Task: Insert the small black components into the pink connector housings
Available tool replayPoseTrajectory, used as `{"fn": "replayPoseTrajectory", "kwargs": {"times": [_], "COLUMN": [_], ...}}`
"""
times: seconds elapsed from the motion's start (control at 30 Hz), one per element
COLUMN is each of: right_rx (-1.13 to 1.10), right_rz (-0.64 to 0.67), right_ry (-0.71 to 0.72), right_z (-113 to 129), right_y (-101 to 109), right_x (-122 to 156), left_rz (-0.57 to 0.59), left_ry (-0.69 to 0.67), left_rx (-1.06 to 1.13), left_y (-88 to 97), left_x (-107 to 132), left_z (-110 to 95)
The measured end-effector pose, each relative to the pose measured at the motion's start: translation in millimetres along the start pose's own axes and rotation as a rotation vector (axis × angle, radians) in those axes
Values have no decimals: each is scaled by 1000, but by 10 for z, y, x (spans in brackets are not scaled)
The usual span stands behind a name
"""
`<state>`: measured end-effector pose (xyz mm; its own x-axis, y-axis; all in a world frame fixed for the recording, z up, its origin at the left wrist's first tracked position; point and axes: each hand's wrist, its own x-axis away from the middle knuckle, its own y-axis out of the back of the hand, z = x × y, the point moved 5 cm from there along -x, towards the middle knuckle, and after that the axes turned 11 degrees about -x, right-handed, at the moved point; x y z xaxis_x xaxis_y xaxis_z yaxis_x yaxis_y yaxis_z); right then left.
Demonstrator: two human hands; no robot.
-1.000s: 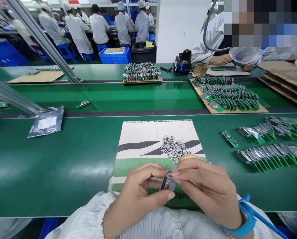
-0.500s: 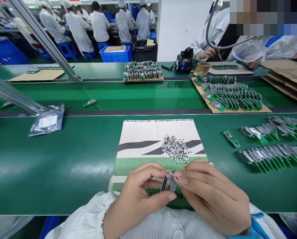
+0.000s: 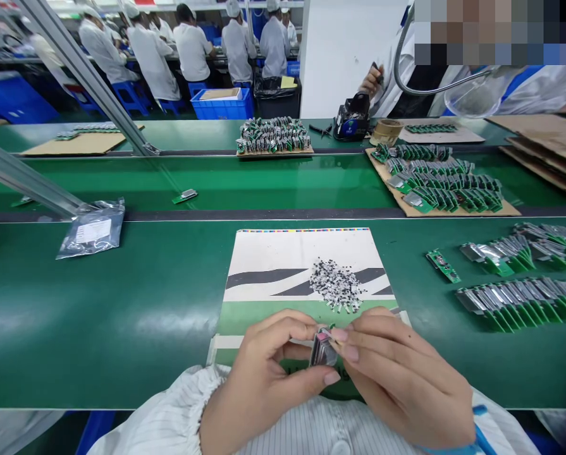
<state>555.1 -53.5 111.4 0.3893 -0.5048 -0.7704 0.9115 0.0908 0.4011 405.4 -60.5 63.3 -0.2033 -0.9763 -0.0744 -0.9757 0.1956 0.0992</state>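
My left hand (image 3: 268, 373) pinches a small metal-shielded circuit board (image 3: 322, 349) between thumb and fingers, just above the near edge of a printed cardboard sheet (image 3: 283, 265). My right hand (image 3: 401, 379) meets it from the right, fingertips closed on the board's top edge, perhaps with a tiny part that I cannot make out. A heap of small black components (image 3: 336, 285) lies on the sheet just beyond my hands.
Rows of green shielded boards (image 3: 515, 297) and one loose board (image 3: 442, 265) lie to the right. A silver bag (image 3: 92, 229) rests at the left. On the conveyor belt (image 3: 273, 183) travels a single board (image 3: 184, 196). Beyond the belt are board trays (image 3: 444, 180) and a seated person's hand (image 3: 370, 79).
The single board on the belt has drifted right. The person opposite has lifted a hand from the table. My hands have stayed together on the small board.
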Motion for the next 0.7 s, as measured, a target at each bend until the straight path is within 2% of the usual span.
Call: {"fn": "replayPoseTrajectory", "kwargs": {"times": [0.1, 0.47, 0.7], "right_rx": [16, -204, -30], "right_rz": [5, -66, -3], "right_ry": [25, -87, -28], "right_z": [18, -68, 6], "right_y": [4, 7, 24], "right_x": [9, -59, 4], "left_rz": [4, 9, 20], "left_ry": [13, -36, -43], "left_rx": [15, -7, -24], "left_y": [-6, 11, 0], "left_x": [8, 9, 9], "left_z": [9, 3, -16]}}
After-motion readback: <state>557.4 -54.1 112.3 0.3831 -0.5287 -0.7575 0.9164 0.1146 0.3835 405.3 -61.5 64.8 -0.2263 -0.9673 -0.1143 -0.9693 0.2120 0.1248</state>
